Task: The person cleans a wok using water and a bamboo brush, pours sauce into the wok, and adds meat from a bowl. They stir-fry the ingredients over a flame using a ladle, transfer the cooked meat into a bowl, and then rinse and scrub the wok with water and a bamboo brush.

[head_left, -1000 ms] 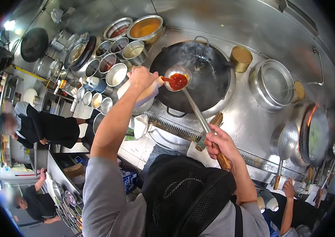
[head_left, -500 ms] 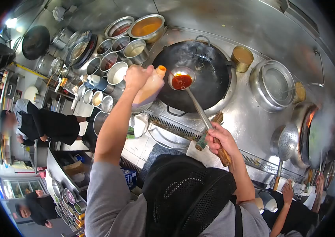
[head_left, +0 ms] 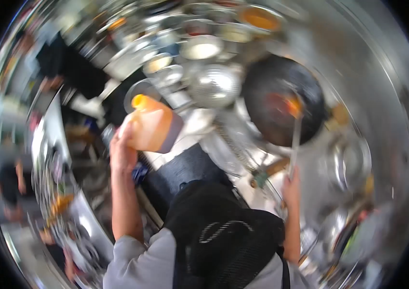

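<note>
My left hand (head_left: 125,142) is closed on the handle of a plastic jug (head_left: 154,124) with orange contents, held up over the floor at the left of the stove. The jug's open mouth points up and left. My right hand (head_left: 291,188) grips the ladle (head_left: 296,139) by its handle. The ladle's bowl is over the black wok (head_left: 267,84), blurred by motion, with orange-red colour at it. A red patch of sauce (head_left: 276,103) shows in the wok.
A perforated strainer (head_left: 215,85) sits left of the wok. Several sauce bowls (head_left: 202,48) stand behind it. A metal pot (head_left: 349,164) is at the right. Other people (head_left: 69,65) are at the left. A bamboo brush (head_left: 274,168) lies by the stove's edge.
The view has turned. My left hand has carried the jug away from the wok toward the left. The ladle has moved over the wok, and red sauce now shows inside it.
</note>
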{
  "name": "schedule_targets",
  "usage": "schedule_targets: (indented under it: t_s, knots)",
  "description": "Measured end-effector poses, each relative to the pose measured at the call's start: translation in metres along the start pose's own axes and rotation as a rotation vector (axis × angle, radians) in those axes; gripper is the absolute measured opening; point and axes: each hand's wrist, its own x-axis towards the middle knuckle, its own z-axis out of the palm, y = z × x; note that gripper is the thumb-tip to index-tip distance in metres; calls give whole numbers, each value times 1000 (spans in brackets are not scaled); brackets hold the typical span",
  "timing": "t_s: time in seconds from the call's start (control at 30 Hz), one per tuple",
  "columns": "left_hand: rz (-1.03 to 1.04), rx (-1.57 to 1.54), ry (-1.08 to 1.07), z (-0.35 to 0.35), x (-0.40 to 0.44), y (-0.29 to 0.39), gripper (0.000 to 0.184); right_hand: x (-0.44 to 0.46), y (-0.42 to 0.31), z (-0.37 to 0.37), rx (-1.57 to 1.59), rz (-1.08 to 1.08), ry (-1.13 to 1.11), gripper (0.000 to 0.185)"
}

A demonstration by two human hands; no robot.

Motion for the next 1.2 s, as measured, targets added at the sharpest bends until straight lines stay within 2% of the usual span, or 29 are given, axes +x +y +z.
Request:
schedule_targets:
  t_s: [0.07,0.13,0.2,0.27,0.33,0.37,0.4,0.47,0.5,0.53,0.63,0.7,0.87,0.93,0.97,1.0,1.07,1.13,1.2]
  knots:
    - [68,25,217,-71,-34,5,43,-10,17,5,-169,-31,-19,67]
    - [181,79,457,-143,-75,9,47,12,46,-1,-100,-33,-127,62]
    - [293,22,796,-227,-108,-12,50,61,72,-16,147,56,-296,58]
    - [339,-27,935,-282,-160,11,50,113,84,-32,622,250,-620,55]
    - [305,-76,1056,-345,-201,18,51,110,6,-34,773,404,-591,53]
    - [345,-50,1195,-392,-225,4,52,92,-40,-18,936,590,-528,52]
    - [375,-18,1330,-431,-246,-3,54,66,-87,-2,921,564,-552,52]
    - [394,32,1460,-492,-296,-11,56,14,-163,29,467,125,-272,42]
    - [384,46,1532,-515,-322,-13,56,7,-178,39,179,150,-208,43]
    - [370,56,1596,-535,-346,-18,56,4,-188,50,93,123,-169,43]
    - [308,53,1718,-563,-406,-19,53,-5,-219,89,99,35,-169,41]
    - [333,-5,1593,-551,-438,-10,49,-7,-239,111,104,0,-187,40]
    - [383,-122,1667,-551,-476,-22,44,-8,-278,157,91,-49,-246,38]
    - [-155,521,1944,-555,-482,-27,44,-8,-289,170,85,-56,-264,37]
    - [-149,933,2022,-537,-475,-1,45,-7,-293,173,89,-59,-275,37]
    - [-150,922,2029,-528,-459,24,45,-6,-297,177,86,-61,-280,36]
    - [532,1095,1971,-519,-417,64,46,-6,-304,182,87,-66,-282,35]
    - [430,534,1739,-523,-369,88,42,-3,-310,184,89,-67,-286,34]
    - [555,184,1794,-626,-318,42,36,-1,-313,186,97,-65,-289,34]
